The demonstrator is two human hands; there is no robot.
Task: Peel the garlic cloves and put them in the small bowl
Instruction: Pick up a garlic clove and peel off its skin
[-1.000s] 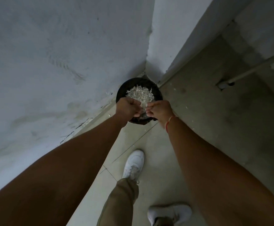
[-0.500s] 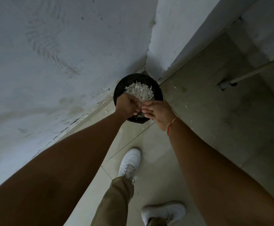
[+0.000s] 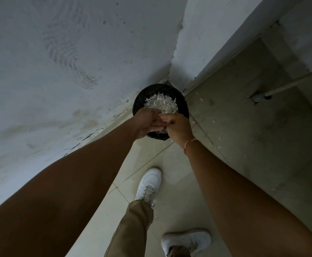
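A round black bin [image 3: 137,102] stands on the floor in the wall corner, holding a heap of white garlic peels [image 3: 160,103]. Both my hands meet just above its near rim. My left hand [image 3: 147,123] lies with palm up and fingers fairly straight, reaching toward the right hand. My right hand [image 3: 177,125], with a red thread at the wrist, has its fingers curled and its fingertips against the left palm. No garlic clove or small bowl shows, and I cannot tell if anything lies between the hands.
White walls close in on the left and behind the bin. A corrugated hose [image 3: 290,83] runs into a floor drain [image 3: 260,97] at the right. My white shoes [image 3: 149,181] [image 3: 187,240] stand on the tiled floor, with peel flakes [image 3: 199,98] scattered near the bin.
Both hands first pinched a white bit of peel between them. The left hand has since uncurled to a flat palm, and the right hand's fingers have curled against it.
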